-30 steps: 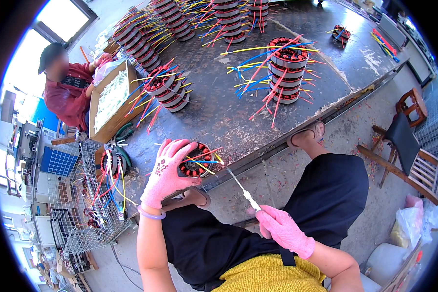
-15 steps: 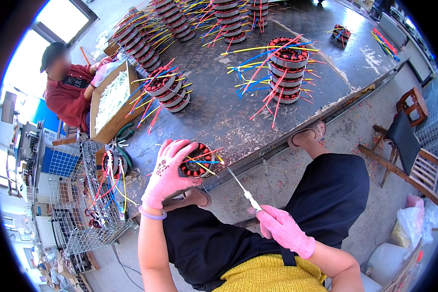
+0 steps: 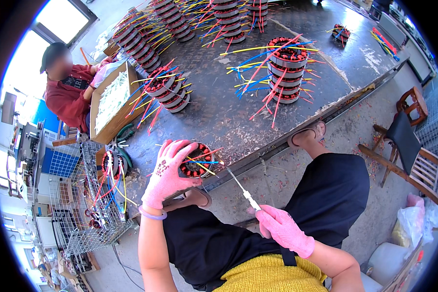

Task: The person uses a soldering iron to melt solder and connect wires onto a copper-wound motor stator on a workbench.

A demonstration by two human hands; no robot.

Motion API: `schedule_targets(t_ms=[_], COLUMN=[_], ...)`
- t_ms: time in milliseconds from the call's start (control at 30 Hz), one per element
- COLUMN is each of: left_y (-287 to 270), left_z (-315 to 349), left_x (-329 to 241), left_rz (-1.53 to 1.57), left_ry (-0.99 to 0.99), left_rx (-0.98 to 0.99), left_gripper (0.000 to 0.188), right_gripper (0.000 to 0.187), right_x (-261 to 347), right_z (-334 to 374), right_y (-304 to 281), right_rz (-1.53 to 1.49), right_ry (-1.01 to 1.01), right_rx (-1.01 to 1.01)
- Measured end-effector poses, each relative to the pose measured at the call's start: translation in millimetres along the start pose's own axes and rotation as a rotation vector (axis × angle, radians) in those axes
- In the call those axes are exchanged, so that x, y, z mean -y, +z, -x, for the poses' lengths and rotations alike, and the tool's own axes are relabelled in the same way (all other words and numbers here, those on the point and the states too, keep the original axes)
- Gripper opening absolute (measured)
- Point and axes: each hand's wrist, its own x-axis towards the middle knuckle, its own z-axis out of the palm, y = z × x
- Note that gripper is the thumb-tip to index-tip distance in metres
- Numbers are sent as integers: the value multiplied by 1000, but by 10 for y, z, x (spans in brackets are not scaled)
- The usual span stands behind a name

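Note:
My left hand (image 3: pixel 164 175), in a pink glove, grips a motor stator (image 3: pixel 184 170) from its left side at the table's near edge, fingers over the top and thumb on the near rim. Red, blue and yellow leads (image 3: pixel 204 162) stick out of the stator to the right. A slim tool with a white handle and thin metal stem (image 3: pixel 251 199) is held in my right hand (image 3: pixel 283 228), also gloved in pink. Its stem slants up toward the lead ends without touching the stator. A small orange glow, like a flame, shows between the stem's tip and the leads.
Stator stacks (image 3: pixel 287 73) with coloured leads stand on the dark table (image 3: pixel 219 107). Green-handled pliers (image 3: pixel 124 151) and another stator (image 3: pixel 113 164) are at left, beside a wire basket (image 3: pixel 90 194). Across the table a person (image 3: pixel 68 92) works by a cardboard box (image 3: pixel 113 104).
The tool's tip has shifted very slightly, and the yellow-orange streak at the lead ends has shrunk to a small glow. My left hand and the stator have stayed put.

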Motion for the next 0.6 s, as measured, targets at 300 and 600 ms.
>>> schedule_targets(t_ms=[300, 600], left_y=[8, -3], left_z=[-4, -1], left_x=[9, 16], left_rz=[2, 1], left_ry=[0, -12], left_rx=[4, 32], left_gripper=[88, 93], right_gripper=[39, 39], right_x=[25, 52], right_z=[14, 15], right_y=[2, 6], right_rz=[-24, 4], right_ry=[-6, 2], right_rx=[0, -3])
